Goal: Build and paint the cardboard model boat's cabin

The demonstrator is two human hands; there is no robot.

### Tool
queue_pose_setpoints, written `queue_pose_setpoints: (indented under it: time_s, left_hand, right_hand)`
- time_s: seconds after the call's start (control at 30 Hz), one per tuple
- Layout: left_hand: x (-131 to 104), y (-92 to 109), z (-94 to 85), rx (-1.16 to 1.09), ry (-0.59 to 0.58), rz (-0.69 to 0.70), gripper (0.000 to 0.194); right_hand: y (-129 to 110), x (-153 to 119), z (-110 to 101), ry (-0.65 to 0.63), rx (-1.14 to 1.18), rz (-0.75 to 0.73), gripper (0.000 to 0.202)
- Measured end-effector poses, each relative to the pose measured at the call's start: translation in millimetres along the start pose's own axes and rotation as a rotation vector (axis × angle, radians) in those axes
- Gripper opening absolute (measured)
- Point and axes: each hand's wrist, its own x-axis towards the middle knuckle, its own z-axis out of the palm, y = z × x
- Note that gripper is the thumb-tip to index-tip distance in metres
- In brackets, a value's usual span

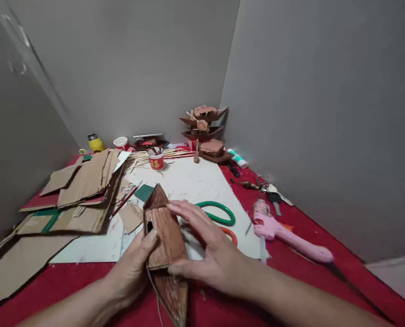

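Note:
A brown-painted model boat [166, 236] with pointed ends and a boxy cabin is held over the near edge of the white sheet. My left hand [134, 268] grips its left side, the thumb pressed against the cabin wall beside a small dark opening. Across the cabin roof spans my right hand [212, 245], its fingertips at the far edge and its thumb at the near edge. A thin strip dangles along the hull's near left side. Just right of the boat lie scissors with a green handle [219, 213] and an orange handle [229, 234], partly covered by my right hand.
Cardboard pieces [86, 181] are stacked at the left. A pink glue gun [291, 238] lies at the right, its cord trailing nearer. Behind stand a red paint cup [155, 160], thin wooden sticks [178, 153] and stacked brown model boats [204, 125]. Keys [274, 197] rest by the right wall.

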Motion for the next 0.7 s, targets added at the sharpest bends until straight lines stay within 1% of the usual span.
queue_pose_setpoints:
  time_s: [0.13,0.2,0.27,0.33,0.47,0.6,0.7]
  left_hand:
    - [0,8,1.1,-0.012,0.007,-0.052,0.060]
    - [0,11,0.6,-0.042,0.029,-0.068,0.061]
    - [1,12,-0.3,-0.078,0.055,-0.088,0.062]
    - [2,12,-0.8,-0.103,0.064,-0.115,0.061]
    - [2,12,0.0,-0.126,0.039,-0.135,0.058]
    - [2,10,-1.1,-0.138,0.044,-0.146,0.052]
    - [2,9,-4.0,-0.150,0.006,-0.164,0.048]
  right_hand:
    - [-7,-3,-12,0.146,0.082,-0.036,0.062]
    - [-9,-5,-15,0.238,0.105,-0.096,0.043]
    - [-11,-5,-16,0.290,0.093,-0.169,0.030]
    - [-13,-5,-15,0.289,0.044,-0.238,0.024]
    - [-17,-4,-10,0.218,-0.072,-0.328,0.016]
    - [-18,-3,-8,0.183,-0.181,-0.390,0.018]
    - [-17,-3,-10,0.175,-0.195,-0.401,0.018]
